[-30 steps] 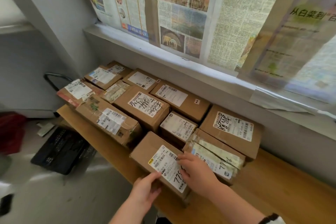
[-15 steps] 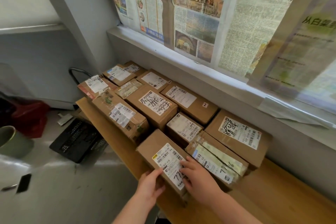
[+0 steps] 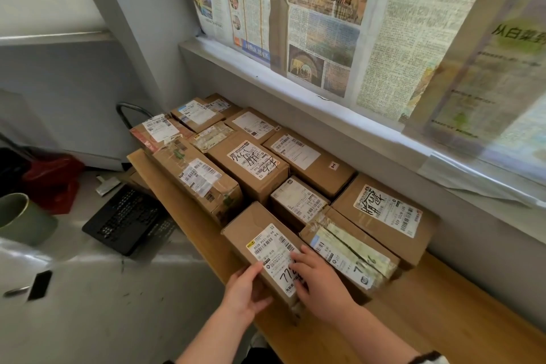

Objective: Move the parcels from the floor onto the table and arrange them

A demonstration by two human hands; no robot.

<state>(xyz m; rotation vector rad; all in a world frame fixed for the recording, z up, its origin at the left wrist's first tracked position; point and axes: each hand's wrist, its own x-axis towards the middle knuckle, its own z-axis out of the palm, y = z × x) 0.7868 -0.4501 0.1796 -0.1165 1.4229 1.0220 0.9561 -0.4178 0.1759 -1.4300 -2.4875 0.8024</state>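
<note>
Several brown cardboard parcels with white shipping labels lie in rows on the wooden table (image 3: 437,313) under the window. The nearest parcel (image 3: 251,230) sits at the table's front edge, its label marked with handwritten digits. My left hand (image 3: 246,289) presses against that parcel's near left side. My right hand (image 3: 317,278) lies flat on its top, fingers spread over the label. Right beside it lies a taped parcel (image 3: 351,248), and behind that a larger box (image 3: 384,213) with black scrawl on its label.
A black keyboard (image 3: 127,219) lies on the grey floor left of the table. A green cylindrical bin (image 3: 20,219) and a red bag (image 3: 51,180) stand farther left. Newspaper (image 3: 325,18) covers the window above the sill. Bare table surface extends to the right.
The view has swung left, showing more floor. My left hand slid up along the near parcel's side and my right hand settled lower on its label; the parcel has barely shifted.
</note>
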